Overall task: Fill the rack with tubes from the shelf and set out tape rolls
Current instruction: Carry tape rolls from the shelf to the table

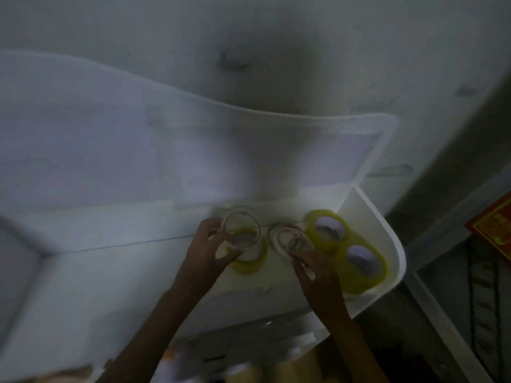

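A white plastic bin with its lid propped open holds several tape rolls. My left hand grips a pale clear tape roll that sits on top of a yellow roll. My right hand pinches a small whitish roll in the middle of the bin. Two more yellow tape rolls lie at the bin's right end. No tubes or rack can be made out in this dim, blurred view.
The translucent lid leans back against a grey wall. A red box sits at the right edge. Blurred items on a shelf show below the bin.
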Demonstrator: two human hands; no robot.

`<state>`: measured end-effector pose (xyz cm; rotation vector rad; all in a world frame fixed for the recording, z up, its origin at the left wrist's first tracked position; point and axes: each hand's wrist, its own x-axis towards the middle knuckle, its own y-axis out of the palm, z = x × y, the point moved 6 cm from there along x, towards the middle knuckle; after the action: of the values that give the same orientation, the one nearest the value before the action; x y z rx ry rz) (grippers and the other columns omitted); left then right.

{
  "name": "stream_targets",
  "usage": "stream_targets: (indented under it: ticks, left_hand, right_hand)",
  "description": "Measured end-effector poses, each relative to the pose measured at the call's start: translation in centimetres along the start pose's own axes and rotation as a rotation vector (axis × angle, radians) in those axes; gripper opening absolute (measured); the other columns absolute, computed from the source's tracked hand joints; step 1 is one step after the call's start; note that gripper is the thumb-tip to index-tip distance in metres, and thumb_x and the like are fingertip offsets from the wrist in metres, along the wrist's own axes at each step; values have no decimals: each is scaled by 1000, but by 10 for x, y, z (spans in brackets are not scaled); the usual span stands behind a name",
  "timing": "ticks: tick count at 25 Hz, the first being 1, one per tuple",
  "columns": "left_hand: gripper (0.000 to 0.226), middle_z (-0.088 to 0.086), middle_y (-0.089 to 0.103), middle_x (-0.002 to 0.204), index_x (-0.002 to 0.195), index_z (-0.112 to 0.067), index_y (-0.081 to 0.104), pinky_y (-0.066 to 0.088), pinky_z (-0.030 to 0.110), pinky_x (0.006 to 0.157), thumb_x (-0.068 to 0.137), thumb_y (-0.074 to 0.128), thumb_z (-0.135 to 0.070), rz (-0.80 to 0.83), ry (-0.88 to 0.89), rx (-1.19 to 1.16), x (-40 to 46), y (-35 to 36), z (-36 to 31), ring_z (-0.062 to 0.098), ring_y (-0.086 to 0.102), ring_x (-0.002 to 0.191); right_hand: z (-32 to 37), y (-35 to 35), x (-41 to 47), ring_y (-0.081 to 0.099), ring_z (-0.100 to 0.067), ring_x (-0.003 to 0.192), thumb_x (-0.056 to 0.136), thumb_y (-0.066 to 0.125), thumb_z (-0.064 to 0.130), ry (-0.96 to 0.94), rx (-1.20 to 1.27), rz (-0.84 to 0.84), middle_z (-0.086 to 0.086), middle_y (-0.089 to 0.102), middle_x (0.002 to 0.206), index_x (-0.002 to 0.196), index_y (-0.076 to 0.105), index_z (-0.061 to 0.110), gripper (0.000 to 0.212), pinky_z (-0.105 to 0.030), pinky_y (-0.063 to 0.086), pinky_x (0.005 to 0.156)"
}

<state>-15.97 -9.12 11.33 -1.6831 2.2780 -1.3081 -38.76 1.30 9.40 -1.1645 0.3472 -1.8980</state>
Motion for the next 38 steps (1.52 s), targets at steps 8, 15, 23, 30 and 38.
stream_targets:
  ticks: [8, 15, 23, 30, 38]
  left_hand:
    - [25, 5, 55, 118, 87, -18, 67, 41, 14, 86, 76, 74, -39, -330, -244, 242, -145, -110, -19, 4, 52, 105]
    - [41, 16, 53, 115, 90, -9, 65, 35, 14, 87, 86, 57, -48, -583, -414, 492, -271, -222, -32, 19, 50, 107]
    - [23, 9, 50, 115, 90, -8, 64, 39, 14, 91, 77, 80, -17, -741, -515, 642, -424, -362, -17, 21, 53, 107]
    - [30, 8, 54, 113, 93, -12, 63, 38, 16, 84, 87, 60, -41, -748, -548, 695, -523, -485, 52, 22, 53, 108]
    - [24, 10, 55, 112, 94, -9, 64, 42, 18, 87, 84, 73, -29, -705, -510, 614, -515, -574, 166, 22, 54, 109]
  right_hand:
    - [89, 42, 1, 63, -16, 96, 90, 54, 22, -208, 289, 214, 5, 69, 100, 97, 72, 14, 21, -25, 44, 91]
    - [233, 98, -27, 57, -8, 97, 91, 55, 21, -401, 480, 445, 13, 66, 100, 101, 70, 22, 19, -21, 46, 82]
    - [438, 155, -101, 58, -12, 96, 93, 55, 22, -617, 676, 504, 9, 66, 99, 101, 71, 19, 18, -22, 47, 80]
    - [575, 240, -178, 56, -4, 96, 95, 53, 27, -681, 693, 596, 13, 63, 99, 103, 69, 21, 19, -22, 49, 77]
    - [642, 347, -164, 56, -5, 97, 92, 57, 20, -536, 623, 564, 14, 64, 100, 104, 70, 22, 17, -25, 50, 78]
